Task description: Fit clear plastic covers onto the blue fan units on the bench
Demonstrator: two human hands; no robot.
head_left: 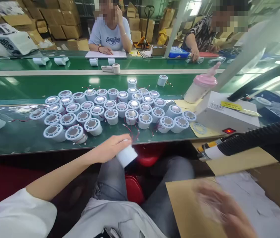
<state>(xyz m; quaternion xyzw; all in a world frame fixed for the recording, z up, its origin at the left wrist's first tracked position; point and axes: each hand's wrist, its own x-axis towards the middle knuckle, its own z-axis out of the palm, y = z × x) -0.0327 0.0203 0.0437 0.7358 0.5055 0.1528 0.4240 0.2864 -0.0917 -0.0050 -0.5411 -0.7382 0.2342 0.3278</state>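
The left hand (111, 147) gripped a white cylinder (127, 155) just below the bench (18, 142) edge, its long axis tilted toward the lap. The right hand (219, 208), blurred over the cardboard box (189, 211), was well apart; I couldn't tell its grip.

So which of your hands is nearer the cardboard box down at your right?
Right. The right hand, blurred, is over the cardboard box at its near flap. The left hand is off to the box's left by the bench edge, gripping a white cylindrical part.
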